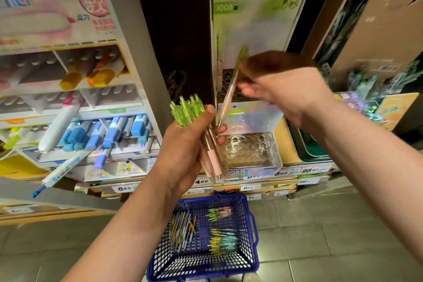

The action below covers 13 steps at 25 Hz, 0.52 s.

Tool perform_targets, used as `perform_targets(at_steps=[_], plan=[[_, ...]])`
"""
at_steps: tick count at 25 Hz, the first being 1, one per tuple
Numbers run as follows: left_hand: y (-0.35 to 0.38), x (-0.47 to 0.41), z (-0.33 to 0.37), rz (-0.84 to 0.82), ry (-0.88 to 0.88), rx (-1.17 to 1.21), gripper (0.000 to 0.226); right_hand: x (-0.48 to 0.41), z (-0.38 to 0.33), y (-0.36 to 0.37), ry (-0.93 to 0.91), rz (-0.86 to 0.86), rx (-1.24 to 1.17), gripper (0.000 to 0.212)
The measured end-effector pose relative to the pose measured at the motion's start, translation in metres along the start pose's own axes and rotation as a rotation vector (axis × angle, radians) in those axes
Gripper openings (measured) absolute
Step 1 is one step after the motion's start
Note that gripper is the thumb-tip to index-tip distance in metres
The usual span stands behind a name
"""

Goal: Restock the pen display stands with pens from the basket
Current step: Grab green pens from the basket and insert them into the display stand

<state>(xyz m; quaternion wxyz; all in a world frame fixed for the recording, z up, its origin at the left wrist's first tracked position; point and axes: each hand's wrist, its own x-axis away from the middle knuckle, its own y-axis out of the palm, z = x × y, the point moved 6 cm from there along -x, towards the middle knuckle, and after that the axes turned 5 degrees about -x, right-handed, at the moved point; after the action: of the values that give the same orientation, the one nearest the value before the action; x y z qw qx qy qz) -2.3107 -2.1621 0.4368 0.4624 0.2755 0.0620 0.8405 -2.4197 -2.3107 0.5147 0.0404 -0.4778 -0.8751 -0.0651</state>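
At 6 o'clock, the blue basket [251, 265] holds loose pens [183, 231]. At centre, the left hand [183, 151] grips a bunch of green-topped pens [190, 110]. At 2 o'clock, the right hand [281, 89] pinches one pen [229, 96] over the clear stand [251, 146]. Price tags [201, 181] read 4.90 and 6.90. Behind, at 12 o'clock, a card [258, 20] reads 1008.

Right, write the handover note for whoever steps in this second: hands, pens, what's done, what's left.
Left hand grips a bundle of green-topped pens, tips down.
Right hand pinches a single pen, held above the clear holed stand.
The blue basket sits on the floor below, with loose pens inside.
Done: little. The stand's front holes look empty.
Left: slot the single pen, then the bundle, then the basket's pens.
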Motion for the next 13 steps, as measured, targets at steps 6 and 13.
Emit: perform_targets(at_steps=[6, 13], plan=[[-0.006, 0.000, -0.001, -0.024, -0.030, 0.040, 0.029, -0.025, -0.050, -0.014, -0.387, 0.209, 0.294, 0.004], [-0.004, -0.001, 0.002, -0.027, -0.004, 0.040, 0.061, -0.031, -0.048, 0.006, -0.504, 0.202, 0.560, 0.017]])
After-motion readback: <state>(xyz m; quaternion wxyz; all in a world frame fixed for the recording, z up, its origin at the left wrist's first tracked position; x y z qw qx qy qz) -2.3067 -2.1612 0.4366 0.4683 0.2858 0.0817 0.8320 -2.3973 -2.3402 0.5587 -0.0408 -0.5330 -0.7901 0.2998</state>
